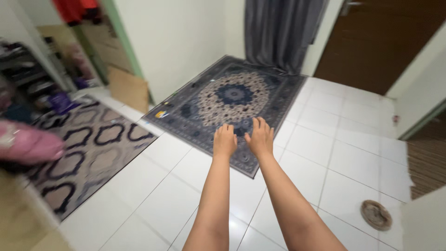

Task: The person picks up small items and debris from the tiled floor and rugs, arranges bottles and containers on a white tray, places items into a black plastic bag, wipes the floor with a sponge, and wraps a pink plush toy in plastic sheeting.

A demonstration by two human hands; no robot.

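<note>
Both forearms fill the bottom of the view, bare, stretched forward side by side, so I see them from above. Left hand [225, 141] is palm down, fingers [222, 130] curled a bit and close together, holding nothing. Right hand [260, 138] sits just beside it, nearly touching at the thumbs, fingers [261, 124] loosely spread and pointing forward, also holding nothing. Both hands hover over the near edge of the dark rug [232, 100], the patterned one with a round medallion in the middle; I cannot tell if the fingertips touch it or hang above it. That rug lies flat and at an angle on the white tiled floor [325, 153], its far end under a grey curtain [278, 32]. A small yellow and blue thing [161, 114] lies on the rug's left corner, too small to make out.

Left of that, a second rug [88, 153], beige with dark looped shapes, lies apart from the first, tile between them. A blurred pink thing [28, 144] pokes in at the left edge over that rug, close to the lens; I can't say what it is. A cardboard sheet [130, 88] leans on the white wall behind. Cluttered shelves [23, 69] stand at far left, blurred. A brown door [371, 42] is at top right. A round floor drain [376, 214] sits in the tile at lower right, well apart from the hands.
</note>
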